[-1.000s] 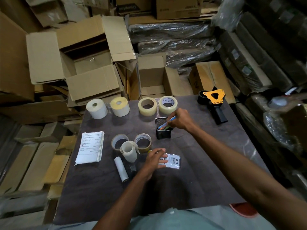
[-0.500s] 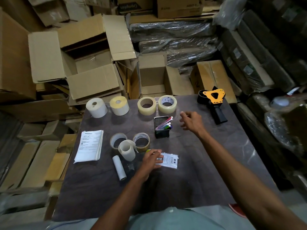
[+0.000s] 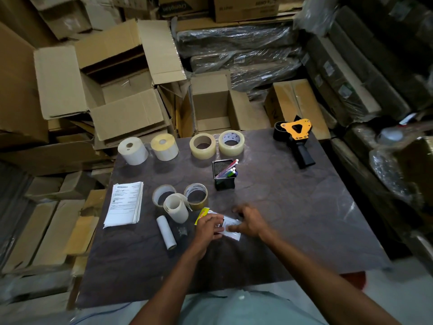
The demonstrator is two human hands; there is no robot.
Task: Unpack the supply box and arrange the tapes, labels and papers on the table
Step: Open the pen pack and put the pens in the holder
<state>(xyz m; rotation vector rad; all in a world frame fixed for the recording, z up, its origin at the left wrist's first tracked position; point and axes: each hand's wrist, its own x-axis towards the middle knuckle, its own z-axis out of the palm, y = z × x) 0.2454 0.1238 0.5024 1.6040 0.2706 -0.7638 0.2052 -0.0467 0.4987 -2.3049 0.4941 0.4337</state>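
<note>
A small white packet with a yellow end lies on the dark table near the front middle. My left hand presses on its left part. My right hand, blurred, grips its right side. Behind them stand two tape rolls, a curled label sheet and a small white roll. A paper stack lies to the left. Along the back edge are a white label roll, a yellowish label roll and two clear tape rolls.
A black mesh holder with pens stands mid-table. An orange-and-black tape dispenser sits at the back right corner. An open cardboard box stands behind the table, with more boxes and wrapped bundles all around.
My right hand dropped a pen into the mesh holder, then drew back to the packet beside my left hand. My left hand stayed on the packet.
</note>
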